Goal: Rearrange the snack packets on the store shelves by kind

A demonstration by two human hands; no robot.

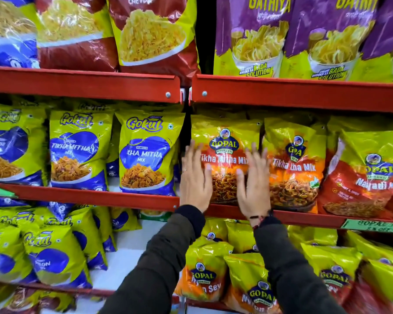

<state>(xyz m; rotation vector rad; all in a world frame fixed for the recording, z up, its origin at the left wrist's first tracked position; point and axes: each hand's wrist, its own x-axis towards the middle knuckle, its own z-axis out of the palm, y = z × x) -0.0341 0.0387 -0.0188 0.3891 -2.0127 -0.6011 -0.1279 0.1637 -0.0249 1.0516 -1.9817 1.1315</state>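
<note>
A yellow and orange Gopal Tikha Mitha Mix packet (225,141) stands upright at the left end of the right-hand middle shelf (304,217). My left hand (194,177) lies flat against its left edge, fingers spread and pointing up. My right hand (254,180) lies flat on its right side, between it and a second Gopal Tikha Mitha Mix packet (293,168). Neither hand grips anything. To the left, across the shelf gap, stands a row of yellow and blue Gokul Tikha Mitha Mix packets (145,155).
A red Gopal Navratan-style mix packet (363,177) stands at the right. Purple Gathiya bags (254,37) and red Chevda bags (152,35) fill the top shelf. Gopal sev packets (204,273) and Gokul packets (55,257) sit on the lower shelf, with a bare white patch (127,264) between them.
</note>
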